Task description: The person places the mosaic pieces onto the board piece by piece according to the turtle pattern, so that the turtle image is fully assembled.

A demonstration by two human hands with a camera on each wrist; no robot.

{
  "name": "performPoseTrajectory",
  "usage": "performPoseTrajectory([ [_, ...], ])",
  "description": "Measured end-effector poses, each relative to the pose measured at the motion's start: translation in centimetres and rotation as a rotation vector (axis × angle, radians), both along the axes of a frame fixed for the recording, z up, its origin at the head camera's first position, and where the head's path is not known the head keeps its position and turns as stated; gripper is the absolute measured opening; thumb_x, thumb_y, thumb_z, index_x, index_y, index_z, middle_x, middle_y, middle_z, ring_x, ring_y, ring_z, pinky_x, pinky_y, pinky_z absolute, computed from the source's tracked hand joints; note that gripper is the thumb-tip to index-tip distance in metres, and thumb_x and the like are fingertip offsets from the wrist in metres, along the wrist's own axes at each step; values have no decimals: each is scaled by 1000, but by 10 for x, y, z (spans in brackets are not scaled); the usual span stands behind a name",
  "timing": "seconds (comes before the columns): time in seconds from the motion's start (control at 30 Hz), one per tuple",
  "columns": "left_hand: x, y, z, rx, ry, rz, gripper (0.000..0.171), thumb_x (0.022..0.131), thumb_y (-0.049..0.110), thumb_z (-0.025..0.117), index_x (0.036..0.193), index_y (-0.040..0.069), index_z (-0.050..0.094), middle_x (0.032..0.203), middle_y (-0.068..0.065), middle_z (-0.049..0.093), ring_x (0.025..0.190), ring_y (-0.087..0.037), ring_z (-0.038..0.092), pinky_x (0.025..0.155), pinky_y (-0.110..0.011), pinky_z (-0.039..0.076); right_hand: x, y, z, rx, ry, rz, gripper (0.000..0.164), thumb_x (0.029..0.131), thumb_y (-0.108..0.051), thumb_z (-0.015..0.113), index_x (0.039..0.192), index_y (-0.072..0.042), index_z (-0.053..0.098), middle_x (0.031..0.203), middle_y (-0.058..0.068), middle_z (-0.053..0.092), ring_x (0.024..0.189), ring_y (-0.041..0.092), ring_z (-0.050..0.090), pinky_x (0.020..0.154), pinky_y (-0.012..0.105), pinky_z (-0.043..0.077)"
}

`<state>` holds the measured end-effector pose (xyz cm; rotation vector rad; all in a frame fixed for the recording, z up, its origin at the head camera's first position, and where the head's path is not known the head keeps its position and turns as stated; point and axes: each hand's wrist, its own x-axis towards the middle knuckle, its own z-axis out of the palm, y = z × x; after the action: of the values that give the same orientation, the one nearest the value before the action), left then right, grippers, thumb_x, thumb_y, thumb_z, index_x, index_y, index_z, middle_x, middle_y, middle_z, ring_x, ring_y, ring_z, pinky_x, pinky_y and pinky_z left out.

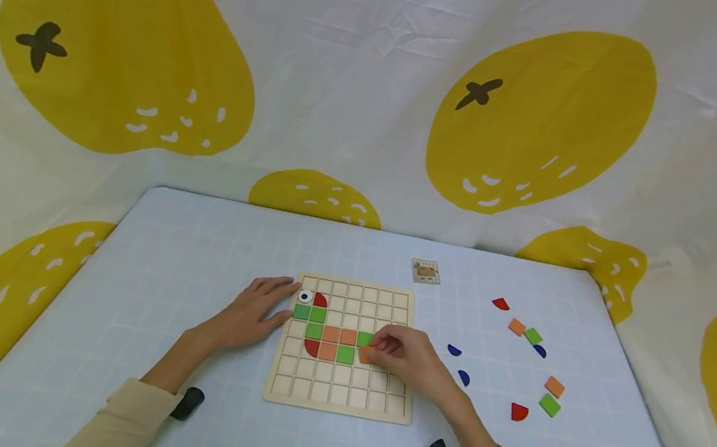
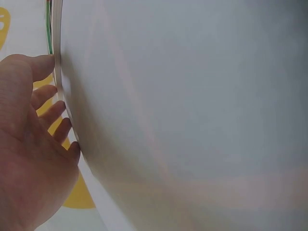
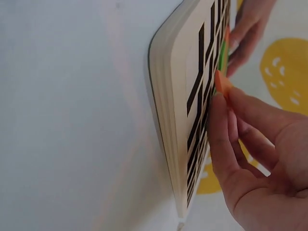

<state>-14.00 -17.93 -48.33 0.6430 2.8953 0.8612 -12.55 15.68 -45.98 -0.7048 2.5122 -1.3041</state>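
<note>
A wooden grid board (image 1: 339,396) lies on the table, with orange, green and red tiles and an eye piece (image 1: 304,296) in some of its squares. My right hand (image 1: 408,355) pinches an orange square tile (image 1: 365,355) between thumb and finger over the board, just below a green tile (image 1: 364,339). In the right wrist view, that orange tile (image 3: 223,85) stands tilted against the grid. At the board's left edge rests my left hand (image 1: 253,315), fingers loosely extended; the left wrist view shows its fingertips (image 2: 60,107) along the edge.
Right of the board lie loose pieces: red quarter-rounds (image 1: 519,411), blue half-rounds (image 1: 463,378), orange squares (image 1: 554,387) and green squares (image 1: 549,406). A small pattern card (image 1: 426,271) sits behind the board. A lemon-print cloth (image 1: 361,103) hangs beyond the table's far edge.
</note>
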Motion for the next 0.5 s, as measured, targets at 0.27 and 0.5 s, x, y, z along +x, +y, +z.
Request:
performPoseTrajectory([
  [0.27, -1, 0, 1, -12, -1, 3, 58, 104, 28, 62, 156, 10, 44, 160, -16, 40, 145, -39, 33, 115, -61, 34, 0, -6, -1, 34, -12, 17, 7, 92, -11, 78, 93, -9, 71, 81, -5, 64, 75, 9, 59, 68, 22, 54],
  [0.5, 0, 0, 2, -5, 2, -2, 57, 104, 27, 62, 156, 9, 44, 159, -17, 40, 145, -39, 33, 115, -62, 33, 3, -9, 3, 79, 36, 19, 4, 93, -10, 77, 90, -9, 74, 81, -5, 67, 72, 8, 59, 66, 22, 53],
])
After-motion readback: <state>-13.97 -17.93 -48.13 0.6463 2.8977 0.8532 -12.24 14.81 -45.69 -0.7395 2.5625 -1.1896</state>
